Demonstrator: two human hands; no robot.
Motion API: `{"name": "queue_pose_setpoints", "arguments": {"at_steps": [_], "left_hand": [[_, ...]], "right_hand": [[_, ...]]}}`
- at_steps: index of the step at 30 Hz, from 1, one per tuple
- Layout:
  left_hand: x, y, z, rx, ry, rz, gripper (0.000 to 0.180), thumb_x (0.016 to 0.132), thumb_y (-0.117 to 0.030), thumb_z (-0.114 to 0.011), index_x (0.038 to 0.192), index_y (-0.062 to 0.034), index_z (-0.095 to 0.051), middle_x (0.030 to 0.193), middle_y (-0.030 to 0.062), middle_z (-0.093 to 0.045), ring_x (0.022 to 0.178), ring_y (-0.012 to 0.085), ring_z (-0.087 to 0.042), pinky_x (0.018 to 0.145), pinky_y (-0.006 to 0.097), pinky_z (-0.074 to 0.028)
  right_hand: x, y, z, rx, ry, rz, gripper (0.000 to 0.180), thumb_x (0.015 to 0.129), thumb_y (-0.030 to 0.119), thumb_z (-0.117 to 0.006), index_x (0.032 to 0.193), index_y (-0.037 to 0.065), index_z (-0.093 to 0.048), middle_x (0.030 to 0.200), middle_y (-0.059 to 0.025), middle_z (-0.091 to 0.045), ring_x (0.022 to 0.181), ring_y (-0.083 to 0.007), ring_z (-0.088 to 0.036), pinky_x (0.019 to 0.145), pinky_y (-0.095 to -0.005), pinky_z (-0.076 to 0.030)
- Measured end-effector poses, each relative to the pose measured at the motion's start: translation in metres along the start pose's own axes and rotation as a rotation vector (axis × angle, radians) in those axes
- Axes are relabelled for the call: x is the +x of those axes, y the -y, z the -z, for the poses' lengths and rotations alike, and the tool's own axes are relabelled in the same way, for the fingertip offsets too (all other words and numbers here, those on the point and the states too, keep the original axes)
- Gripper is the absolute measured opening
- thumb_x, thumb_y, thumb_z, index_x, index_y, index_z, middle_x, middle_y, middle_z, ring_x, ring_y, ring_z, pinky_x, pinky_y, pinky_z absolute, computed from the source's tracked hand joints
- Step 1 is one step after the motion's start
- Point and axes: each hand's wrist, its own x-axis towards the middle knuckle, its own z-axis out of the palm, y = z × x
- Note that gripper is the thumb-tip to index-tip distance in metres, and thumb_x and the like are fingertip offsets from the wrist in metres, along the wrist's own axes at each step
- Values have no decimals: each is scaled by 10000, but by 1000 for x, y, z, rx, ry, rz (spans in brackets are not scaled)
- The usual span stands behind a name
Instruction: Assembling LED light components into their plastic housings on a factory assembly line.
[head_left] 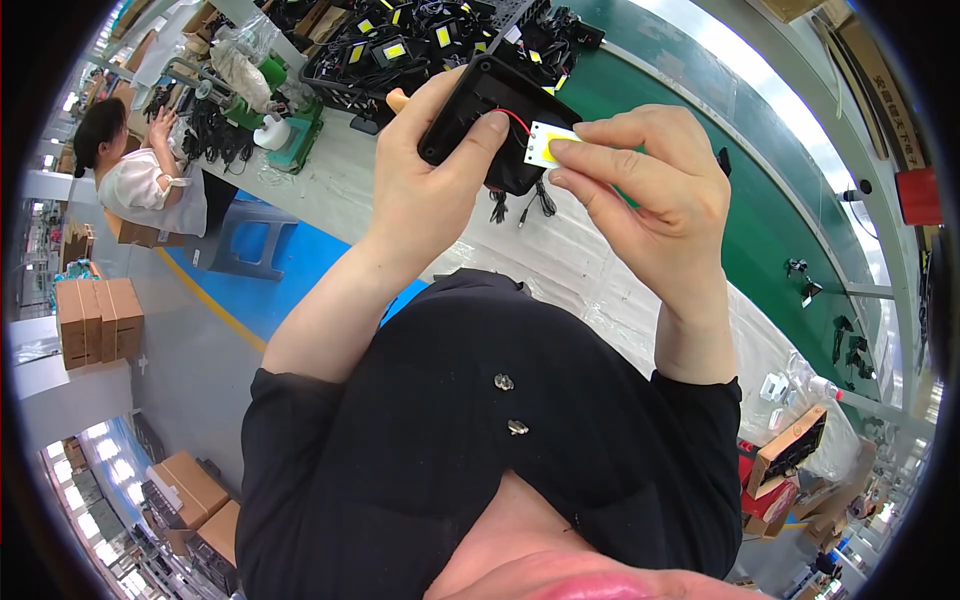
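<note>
My left hand [435, 165] grips a black rectangular plastic housing [497, 85] by its left side, the thumb over the rim and pressed near a red wire [514, 119]. That wire runs from inside the housing to a small white LED board [540, 147] with a yellow centre. Between thumb and fingertips, my right hand [655, 185] pinches the board's right end, just right of the housing. Below the housing, a thin black cable [543, 200] with a plug lies on the covered bench. Part of the housing's inside is hidden behind my left thumb.
Beyond my hands, a black crate [330, 75] holds many lamp units with yellow LED faces. A green conveyor belt [745, 235] runs along the right, with small black parts on it. At far left a co-worker [150, 170] sits by a green machine [295, 145]; a blue stool [255, 238] stands nearby.
</note>
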Motion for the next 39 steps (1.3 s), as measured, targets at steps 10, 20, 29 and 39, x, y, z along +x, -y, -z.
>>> {"name": "queue_pose_setpoints", "arguments": {"at_steps": [10,20,29,39], "left_hand": [[2,-1,4,-9,17,-9,202,872,-90,-585,1056,-11,-568,816,-8,-596,741,28,-523,633,177,-423],[-11,-10,9,-415,222,215,362,952,-212,-402,1232,15,-440,1097,103,-571,986,149,-573,811,278,-484],[-18,-21,13,-288,295,149,442,963,-237,-339,1309,37,-360,1194,118,-484,1080,174,-504,911,297,-413],[-16,-21,12,-9,287,-95,451,940,-210,-378,1293,70,-392,1197,144,-484,1113,221,-432,981,321,-289]], "right_hand": [[-3,10,0,-24,17,-8,223,591,32,-755,801,56,-686,785,-55,-603,694,-211,-553,611,-308,-431],[-6,9,-26,-27,-178,29,259,572,41,-767,819,66,-693,789,-57,-613,679,-201,-563,597,-303,-425],[-5,12,-36,-7,-228,66,290,554,67,-767,836,67,-698,794,-61,-616,688,-205,-572,593,-306,-427],[-6,16,-25,-12,-144,-18,287,594,22,-784,870,68,-717,844,-50,-627,721,-164,-553,588,-243,-430]]}}
